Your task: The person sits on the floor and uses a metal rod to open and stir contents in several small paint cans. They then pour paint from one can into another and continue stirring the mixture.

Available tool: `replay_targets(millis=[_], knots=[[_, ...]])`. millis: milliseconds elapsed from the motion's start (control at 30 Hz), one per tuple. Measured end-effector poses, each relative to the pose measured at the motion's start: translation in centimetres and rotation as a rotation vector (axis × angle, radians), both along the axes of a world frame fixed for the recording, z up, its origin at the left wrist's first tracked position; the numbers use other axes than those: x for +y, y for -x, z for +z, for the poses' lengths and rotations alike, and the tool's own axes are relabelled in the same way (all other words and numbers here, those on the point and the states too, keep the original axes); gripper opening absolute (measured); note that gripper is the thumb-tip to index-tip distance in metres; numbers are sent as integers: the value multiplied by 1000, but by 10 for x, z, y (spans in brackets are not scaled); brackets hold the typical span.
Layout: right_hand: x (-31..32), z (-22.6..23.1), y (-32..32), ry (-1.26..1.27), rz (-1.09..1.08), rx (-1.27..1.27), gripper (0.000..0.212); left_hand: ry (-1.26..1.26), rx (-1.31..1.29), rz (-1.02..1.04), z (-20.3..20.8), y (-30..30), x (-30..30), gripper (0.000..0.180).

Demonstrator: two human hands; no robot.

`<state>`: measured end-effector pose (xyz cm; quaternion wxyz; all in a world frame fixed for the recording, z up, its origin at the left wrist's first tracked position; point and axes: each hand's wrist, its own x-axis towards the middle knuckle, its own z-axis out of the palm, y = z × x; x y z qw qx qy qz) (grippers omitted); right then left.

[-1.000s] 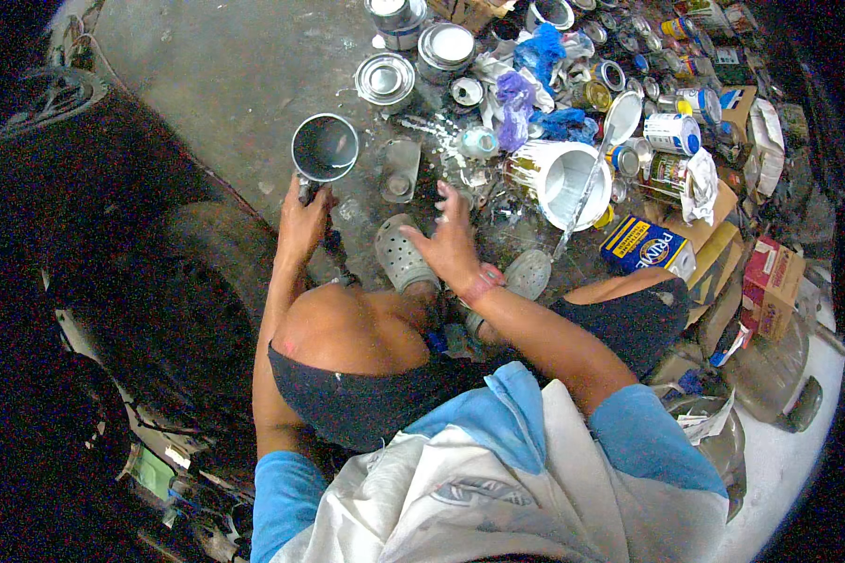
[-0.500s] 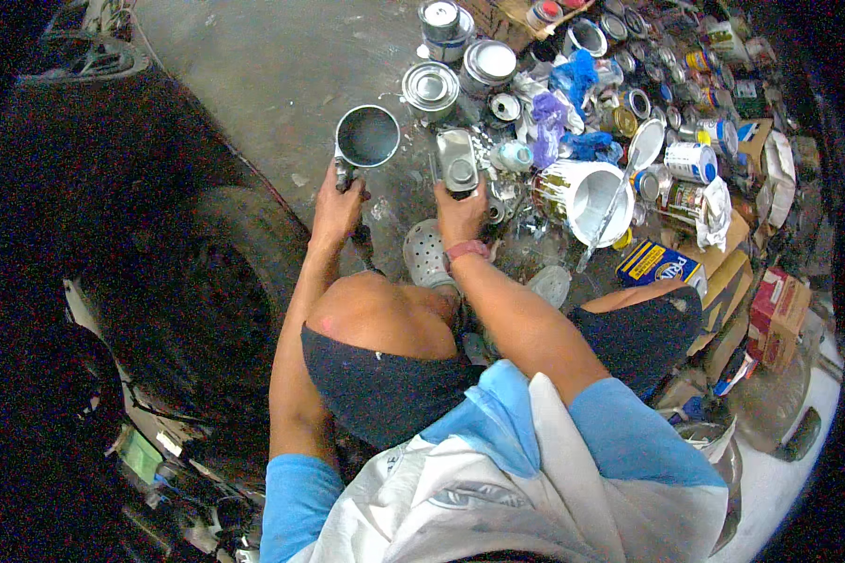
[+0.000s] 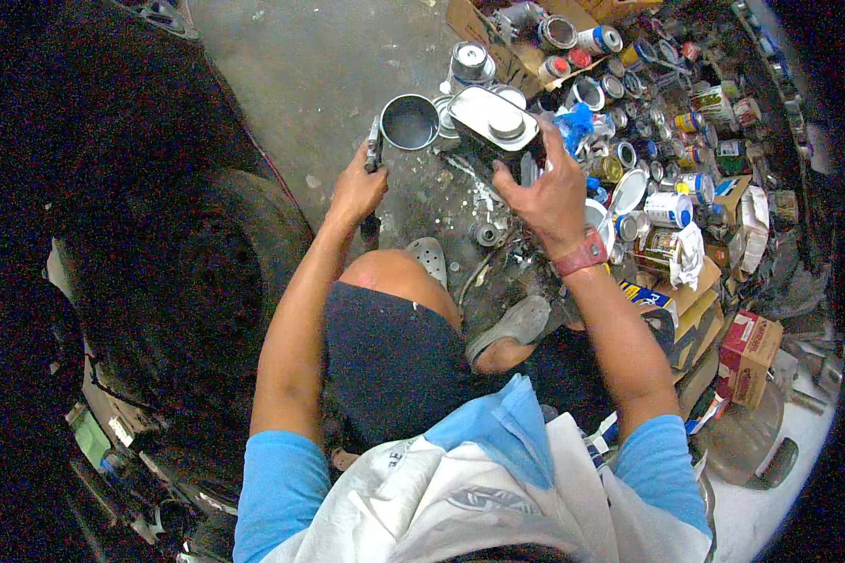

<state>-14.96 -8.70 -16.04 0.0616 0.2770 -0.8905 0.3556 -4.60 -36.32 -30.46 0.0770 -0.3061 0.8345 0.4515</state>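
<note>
My left hand [image 3: 359,190] is closed round the handle of a spray gun [image 3: 410,123]. Its round metal cup has no lid on, and the inside looks grey. To the right, my right hand [image 3: 554,202] grips a flat rectangular metal can [image 3: 479,110] by its side, thumb on one face and fingers on the other. The can's pale top with a round cap faces up. It is held above the floor, just right of the cup, apart from it. Behind the can, partly hidden by it, stand several paint cans [image 3: 469,62].
On the right, paint tins [image 3: 668,208], a blue rag [image 3: 576,122] and cardboard boxes [image 3: 749,358] crowd the floor. White spills mark the concrete [image 3: 300,84] under the can. A vehicle tyre [image 3: 244,253] stands close on my left. My sandalled foot [image 3: 510,328] is below my hands.
My right hand has lifted the rectangular can off the floor, bringing it up and to the right. The spray gun has shifted right and slightly up. My head view has turned a little.
</note>
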Motion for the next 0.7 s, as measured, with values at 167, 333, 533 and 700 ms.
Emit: replay_targets(millis=[167, 333, 533, 700], knots=[[5, 53, 18, -158, 142, 189, 74, 15, 35, -1, 17, 18, 6, 77], [4, 71, 24, -360, 187, 301, 73, 45, 7, -14, 33, 26, 17, 79], [7, 75, 24, -578, 186, 293, 69, 112, -32, -106, 37, 30, 30, 83], [13, 80, 22, -688, 185, 219, 69, 153, -44, -141, 39, 31, 42, 84]])
